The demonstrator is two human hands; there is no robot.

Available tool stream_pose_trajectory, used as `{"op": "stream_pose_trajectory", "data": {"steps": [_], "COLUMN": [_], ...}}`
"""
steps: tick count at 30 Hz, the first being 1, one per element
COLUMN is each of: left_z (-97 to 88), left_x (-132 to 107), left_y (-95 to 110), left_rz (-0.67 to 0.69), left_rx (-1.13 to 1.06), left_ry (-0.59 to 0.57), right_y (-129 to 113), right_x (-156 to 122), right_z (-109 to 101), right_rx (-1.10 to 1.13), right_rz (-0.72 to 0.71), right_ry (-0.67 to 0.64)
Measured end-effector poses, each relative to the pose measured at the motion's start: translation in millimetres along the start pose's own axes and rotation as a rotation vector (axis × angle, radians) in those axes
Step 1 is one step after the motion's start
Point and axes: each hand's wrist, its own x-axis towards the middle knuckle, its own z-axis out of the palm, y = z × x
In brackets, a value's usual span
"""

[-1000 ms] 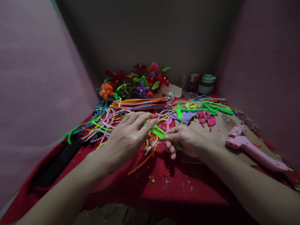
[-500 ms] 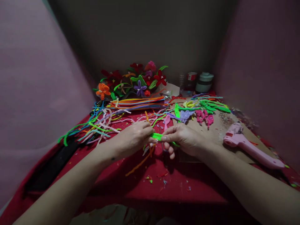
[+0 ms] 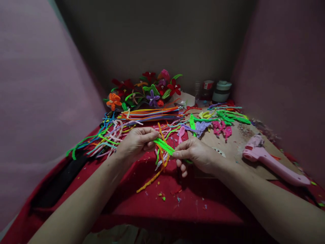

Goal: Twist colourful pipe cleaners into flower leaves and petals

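Note:
A bright green pipe-cleaner leaf (image 3: 164, 146) is stretched between my two hands above the red cloth. My left hand (image 3: 139, 140) pinches its upper left end between thumb and fingers. At the lower right end, my right hand (image 3: 191, 151) grips it the same way, with a bit of green showing beneath the fingers. Under the leaf lie orange pipe cleaners (image 3: 149, 183) and some thin white strands (image 3: 162, 161). Just beyond my right hand are a finished-looking green loop (image 3: 192, 123) and a pink loop (image 3: 181, 134).
A pink glue gun (image 3: 273, 161) lies right on a brown board (image 3: 236, 162). Loose pipe cleaners (image 3: 106, 139) spread left; a bundle of them (image 3: 152, 113) lies behind. Pipe-cleaner flowers (image 3: 152, 96) and a lidded cup (image 3: 221, 91) stand at the back.
My left hand has moved left and slightly up along the green leaf, so more of it shows between my hands. My right hand keeps its pinch, almost in place.

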Motion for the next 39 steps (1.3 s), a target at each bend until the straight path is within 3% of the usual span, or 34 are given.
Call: {"op": "stream_pose_trajectory", "data": {"steps": [6, 12, 17, 24, 28, 33, 39], "left_z": [8.4, -0.7, 7.9, 15.9, 14.0, 13.1, 11.7], "left_x": [1, 3, 3, 7, 8, 9, 10], "left_y": [1, -9, -12, -12, -14, -15, -14], "left_rz": [0.159, 0.070, 0.212, 0.084, 0.096, 0.190, 0.034], "left_rx": [-0.015, 0.041, 0.140, -0.365, -0.373, -0.214, -0.396], "left_ry": [0.151, 0.147, 0.355, 0.272, 0.240, 0.307, 0.230], "right_y": [-2, -2, 1, 2, 4, 3, 2], "right_x": [-2, 1, 2, 1, 1, -2, -4], "right_z": [1, -1, 2, 7, 5, 4, 5], "right_rx": [0.007, -0.029, -0.056, -0.171, -0.213, -0.230, -0.179], "right_rz": [-0.047, -0.034, -0.053, -0.073, -0.090, -0.105, -0.124], "right_ry": [0.037, 0.059, 0.039, 0.057, 0.064, 0.057, 0.019]}}
